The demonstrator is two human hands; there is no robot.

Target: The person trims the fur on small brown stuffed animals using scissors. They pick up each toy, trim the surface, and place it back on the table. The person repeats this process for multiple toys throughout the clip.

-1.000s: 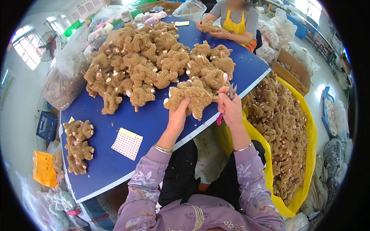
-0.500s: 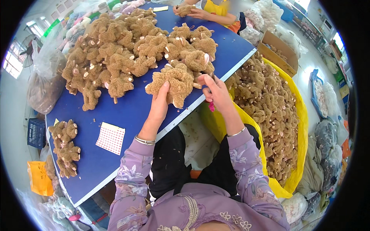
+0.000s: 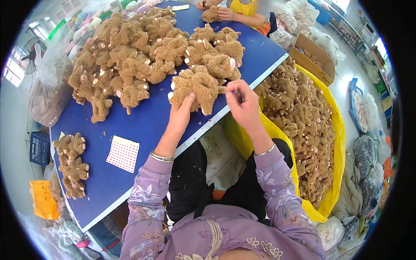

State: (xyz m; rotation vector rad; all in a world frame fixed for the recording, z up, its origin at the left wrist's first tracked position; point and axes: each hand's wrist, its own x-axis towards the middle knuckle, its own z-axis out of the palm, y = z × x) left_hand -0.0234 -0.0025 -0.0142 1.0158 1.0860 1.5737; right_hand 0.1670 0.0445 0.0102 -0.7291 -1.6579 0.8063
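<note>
A curly brown plush toy (image 3: 198, 89) with pale paw ends is held up at the table's near edge. My left hand (image 3: 180, 116) is closed round its lower side, thumb on top. Beside it, my right hand (image 3: 245, 108) is closed in a pinch at the small tab on the toy's right side. A small dark sliver shows between those fingers, too little to name. Behind the toy, a large heap of matching plush toys (image 3: 130, 56) covers the far part of the blue table (image 3: 151, 125).
A sheet of small red labels (image 3: 123, 154) lies left of my forearm, with several plush toys (image 3: 73, 164) lined up farther left. A yellow sack (image 3: 337, 169) full of such toys stands at my right. Across the table, another person's hand (image 3: 225, 14) holds a toy.
The toy has turned and shifted slightly right in my left hand. My right hand's fingers have curled in tighter, and the pink piece that showed below them is out of sight.
</note>
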